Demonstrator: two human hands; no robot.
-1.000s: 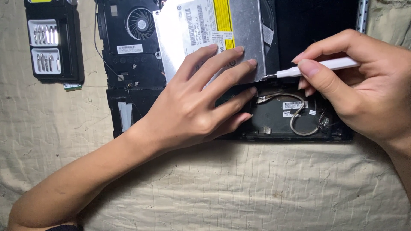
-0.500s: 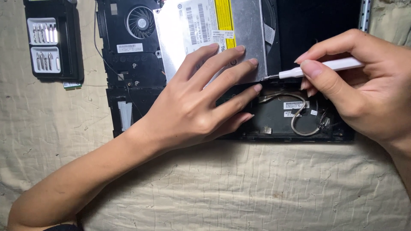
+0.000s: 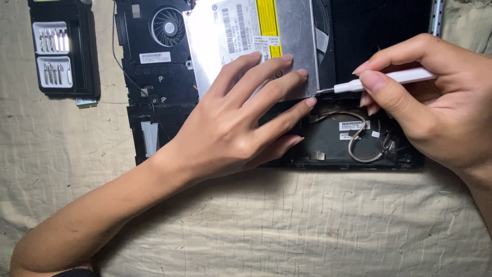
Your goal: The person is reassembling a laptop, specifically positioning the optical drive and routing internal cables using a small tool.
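Observation:
An opened black laptop base lies on a cream cloth. A silver optical drive with a yellow and white label sits in it. My left hand rests flat, fingers spread, on the drive's near edge and the black chassis. My right hand pinches a slim white screwdriver, whose metal tip touches the drive's lower right corner beside my left fingertips. A grey cable loop lies in the bay below the tip.
A round cooling fan sits at the top of the chassis. A black case of screwdriver bits lies open at the upper left. Wrinkled cloth covers the surface all around.
The two hands and the screwdriver hold almost the same pose; the tip stays at the drive's corner with only a slight shift.

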